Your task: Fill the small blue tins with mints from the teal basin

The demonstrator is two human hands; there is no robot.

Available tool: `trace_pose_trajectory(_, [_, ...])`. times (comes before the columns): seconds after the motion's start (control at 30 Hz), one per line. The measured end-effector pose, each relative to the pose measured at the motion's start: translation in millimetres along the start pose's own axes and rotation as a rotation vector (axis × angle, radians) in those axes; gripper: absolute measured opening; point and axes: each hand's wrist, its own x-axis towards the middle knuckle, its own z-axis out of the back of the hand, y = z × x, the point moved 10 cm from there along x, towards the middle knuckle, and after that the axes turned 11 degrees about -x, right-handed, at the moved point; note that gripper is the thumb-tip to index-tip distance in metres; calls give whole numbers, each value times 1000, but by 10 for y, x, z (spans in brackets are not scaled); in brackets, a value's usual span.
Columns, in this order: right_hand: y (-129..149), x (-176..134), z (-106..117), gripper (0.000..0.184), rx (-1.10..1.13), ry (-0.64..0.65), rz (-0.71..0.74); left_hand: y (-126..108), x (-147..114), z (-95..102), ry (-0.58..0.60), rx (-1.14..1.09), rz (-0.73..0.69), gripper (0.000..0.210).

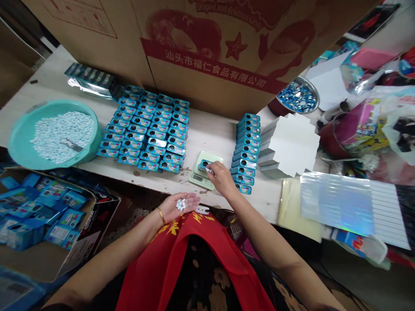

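Observation:
My left hand (180, 206) is palm up with its fingers stretched out, carrying several small white candies (181, 204) in the palm. Over the pale green digital scale (212, 157) is my right hand (218, 176), its fingers pinched together on white candies. They are right beside the dark round opening of a small blue tin (204, 164) lying on the scale. The fingers partly cover this tin. How many candies they pinch, I cannot make out.
Rows of blue tins (152, 125) lie left of the scale, and a single column of tins (245, 160) lies right. A turquoise basin (19, 138) holds white candies and a scoop. Behind stands a large cardboard box (129, 56). White folded cartons (292, 144) and plastic sheets (337, 203) lie right.

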Motion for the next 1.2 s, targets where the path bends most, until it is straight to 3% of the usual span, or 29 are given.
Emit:
trace_pose_trajectory(0.13, [-83,140,-11,20,-10,-17,-38,-19,-37,24,-27,-11,-22,32])
trace_pose_trajectory(0.3, [-42,-98,41,12,236,-74,-74,-51,-47,44,-37,-28,-46,29])
trace_pose_trajectory(0.57, [481,-612,-357,9,490,162,-65,-58,52,90,-62,-18,-54,15])
trace_pose_trajectory(0.77, [565,-703,-387,10,518,194,-47,-61,41,111,-111,-4,-66,11])
trace_pose_trajectory(0.9, [483,-766,-424,12,587,204,-80,-76,22,117,-106,1,-75,12])
trace_pose_trajectory(1.07, [98,-811,-555,14,794,217,-375,-106,-2,121,-129,8,-88,13])
trace_pose_trajectory(1.13, [-72,-717,-457,14,793,140,-439,-107,-7,110,-132,9,-89,14])
trace_pose_trajectory(1.2, [-162,-531,-221,11,666,19,-380,-103,-12,110,-139,8,-89,14])
